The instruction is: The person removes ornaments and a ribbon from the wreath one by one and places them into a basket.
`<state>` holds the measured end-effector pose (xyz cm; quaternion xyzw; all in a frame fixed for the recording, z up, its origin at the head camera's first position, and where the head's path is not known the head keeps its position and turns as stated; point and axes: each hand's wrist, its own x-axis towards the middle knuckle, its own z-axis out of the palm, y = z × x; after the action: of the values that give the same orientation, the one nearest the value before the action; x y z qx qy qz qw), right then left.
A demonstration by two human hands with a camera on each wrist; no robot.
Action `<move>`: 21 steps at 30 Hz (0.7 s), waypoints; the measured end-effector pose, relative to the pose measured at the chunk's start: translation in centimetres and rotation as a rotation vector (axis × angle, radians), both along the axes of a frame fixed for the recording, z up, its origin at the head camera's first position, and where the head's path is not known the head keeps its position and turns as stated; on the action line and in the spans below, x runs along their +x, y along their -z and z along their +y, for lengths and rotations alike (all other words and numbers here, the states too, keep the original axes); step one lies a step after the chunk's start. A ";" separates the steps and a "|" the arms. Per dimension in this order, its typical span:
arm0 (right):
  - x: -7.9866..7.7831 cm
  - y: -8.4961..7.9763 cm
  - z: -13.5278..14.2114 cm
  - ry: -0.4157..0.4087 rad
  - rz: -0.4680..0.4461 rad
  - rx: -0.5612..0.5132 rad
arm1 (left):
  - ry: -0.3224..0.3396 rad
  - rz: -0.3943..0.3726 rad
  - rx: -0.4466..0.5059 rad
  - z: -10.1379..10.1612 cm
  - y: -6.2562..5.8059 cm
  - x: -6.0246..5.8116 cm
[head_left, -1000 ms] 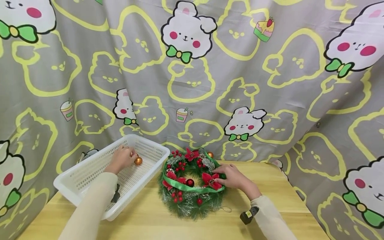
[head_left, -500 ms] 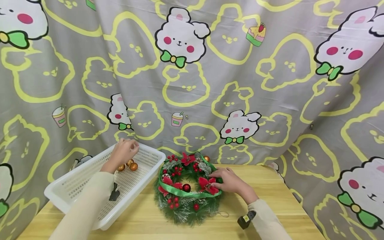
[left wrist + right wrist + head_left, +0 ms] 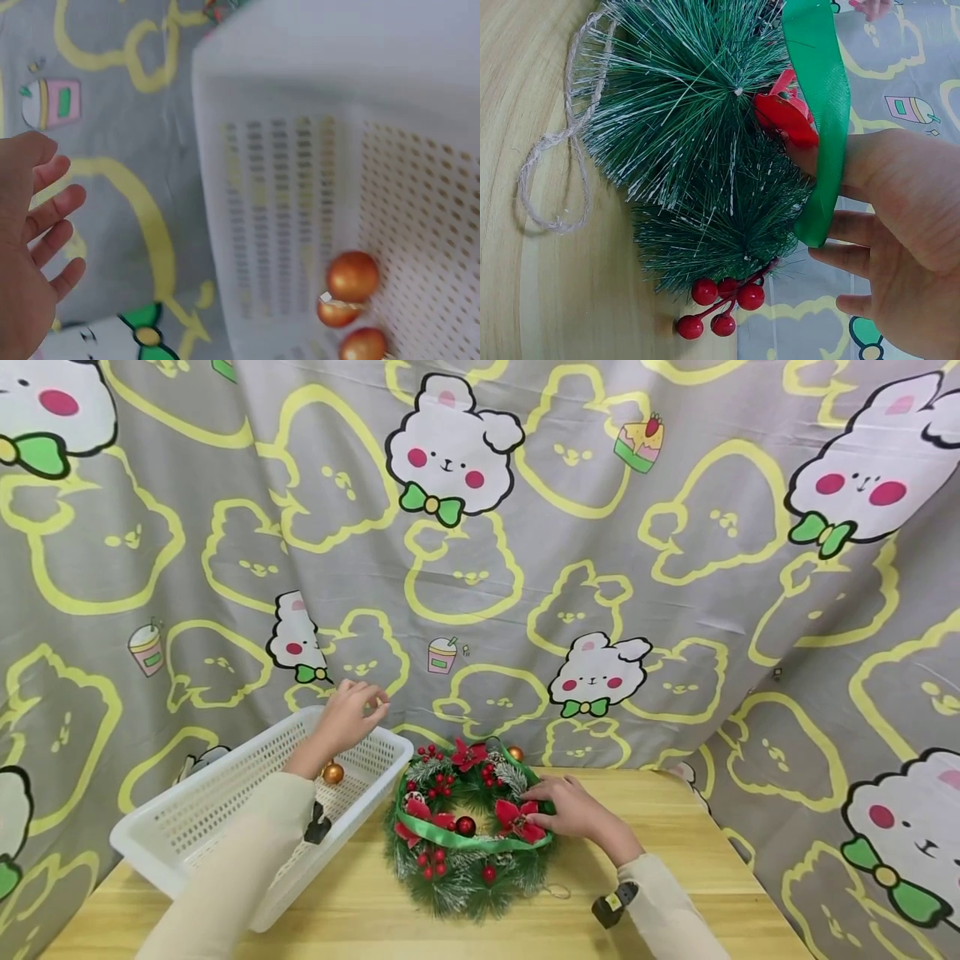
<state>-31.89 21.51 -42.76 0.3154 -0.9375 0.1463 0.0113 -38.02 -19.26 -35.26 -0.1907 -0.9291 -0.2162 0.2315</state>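
Observation:
My left hand [image 3: 351, 714] is raised over the far end of a white plastic basket [image 3: 157, 835], fingers loosely bent and nothing between them. In the left wrist view the hand [image 3: 26, 244] shows at the left, apart from the basket. Shiny copper-gold ball ornaments [image 3: 352, 276] lie inside, partly covered by my arm in the head view. My right hand [image 3: 573, 810] rests on the right side of a green Christmas wreath [image 3: 465, 885]. Its thumb passes behind the green ribbon [image 3: 826, 112] to a red flower [image 3: 787, 120], and its fingertips touch near the ribbon.
A dark red ball [image 3: 465, 826], red berries [image 3: 750, 296] and a gold ball [image 3: 515, 754] sit on the wreath. A twine loop [image 3: 536, 187] lies on the wooden table [image 3: 637, 793]. A patterned curtain [image 3: 480, 610] hangs close behind.
My left hand has risen out of the basket and moved right, towards the far corner. More gold balls came into view beneath it. My right hand stays on the wreath.

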 end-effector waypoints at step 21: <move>-0.1 0.1 0.1 0.006 -0.002 0.001 | 0.204 0.047 -0.059 10.4 0.1 0.2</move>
<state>-31.95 21.56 -42.82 0.3123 -0.9386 0.1464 0.0106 -37.77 -8.86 -35.34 -0.2959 -0.9052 -0.2067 0.2244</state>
